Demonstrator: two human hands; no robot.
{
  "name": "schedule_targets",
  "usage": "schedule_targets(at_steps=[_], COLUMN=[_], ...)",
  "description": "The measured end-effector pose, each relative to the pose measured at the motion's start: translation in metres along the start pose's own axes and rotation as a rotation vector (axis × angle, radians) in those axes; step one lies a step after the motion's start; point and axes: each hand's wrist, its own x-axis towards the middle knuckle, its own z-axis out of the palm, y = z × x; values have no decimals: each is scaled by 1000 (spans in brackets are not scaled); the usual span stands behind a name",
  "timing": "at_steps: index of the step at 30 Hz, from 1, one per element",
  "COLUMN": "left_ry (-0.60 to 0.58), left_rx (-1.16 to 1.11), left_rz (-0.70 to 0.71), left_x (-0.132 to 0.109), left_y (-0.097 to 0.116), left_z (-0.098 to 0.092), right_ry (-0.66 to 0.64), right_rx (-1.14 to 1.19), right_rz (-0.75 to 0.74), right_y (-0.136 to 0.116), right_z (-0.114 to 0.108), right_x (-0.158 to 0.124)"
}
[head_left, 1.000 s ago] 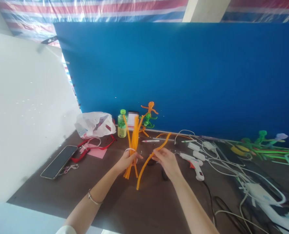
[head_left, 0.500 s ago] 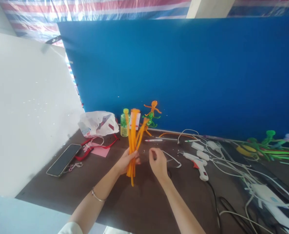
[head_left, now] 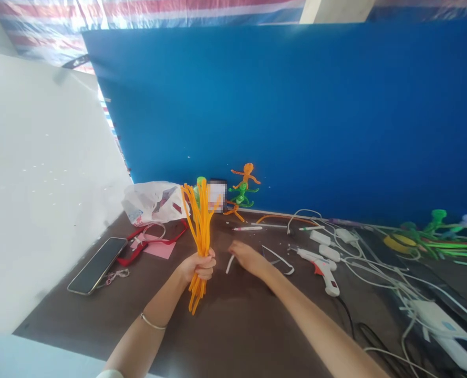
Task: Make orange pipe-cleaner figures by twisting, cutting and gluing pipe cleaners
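Note:
My left hand [head_left: 198, 266] is wrapped round a bundle of orange pipe cleaners [head_left: 202, 226], held upright over the dark table. Their upper ends fan out and the lower ends poke out beneath my fist. To the right, my right hand [head_left: 247, 258] reaches low over the table, its fingers closed together. A short white strip [head_left: 229, 264] projects from its fingertips; the rest of it is hidden. Beyond the hands, orange and green pipe-cleaner figures [head_left: 243, 191] stand against the blue board. A thin curved white strip [head_left: 282, 258] lies just right of my right hand.
On the right lie a white glue gun [head_left: 323, 270], tangled white cables [head_left: 369, 268] and green pipe-cleaner pieces [head_left: 438, 231]. A phone [head_left: 97, 265], pink paper [head_left: 159, 248] and a plastic bag [head_left: 154, 202] are at left. Pens [head_left: 247, 228] lie near the blue board [head_left: 288, 115].
My left hand has shifted left and slightly down with the pipe cleaners, which now partly cover the bottle. My right hand has turned, fingers pointing left, and the short white strip shows at its fingertips.

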Motion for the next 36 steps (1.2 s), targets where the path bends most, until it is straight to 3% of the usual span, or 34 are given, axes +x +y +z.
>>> schedule_targets(at_steps=[3, 4, 6, 8, 10, 13, 15, 17, 20, 22, 25, 27, 30, 34, 36], left_ry=[58, 73, 312, 641, 710, 809, 777, 704, 623, 600, 572, 575, 695, 1018, 1109], left_rx=[247, 415, 716, 969, 1136, 1285, 1180, 837, 289, 72, -88, -79, 237, 1259, 1672], left_rz=[-94, -177, -107, -19, -48, 135, 329, 432, 370, 296, 232, 226, 256, 156, -4], left_x=[-6, -6, -4, 2, 8, 7, -2, -12, -23, -26, -29, -31, -31, -21, -10], left_y=[10, 16, 31, 49, 63, 69, 65, 56, 41, 33, 25, 24, 24, 20, 13], left_z=[21, 31, 52, 68, 78, 90, 100, 112, 125, 131, 134, 129, 110, 78, 67], right_ry=[109, 266, 618, 794, 842, 853, 811, 806, 826, 847, 850, 841, 842, 799, 766], right_rx=[-34, -91, -200, -131, 37, 128, 213, 317, 441, 480, 500, 488, 425, 298, 255], right_rz=[123, 253, 489, 562, 571, 544, 481, 453, 391, 332, 262, 225, 226, 304, 348], right_y=[35, 41, 40, 23, -1, -30, -38, -44, -57, -70, -88, -93, -89, -72, -65], right_z=[-48, -66, -98, -119, -123, -100, -76, -52, -28, -22, -24, -29, -32, -23, -16], right_x=[-31, -43, -68, -91, -108, -120, -123, -125, -123, -120, -117, -120, -135, -168, -183])
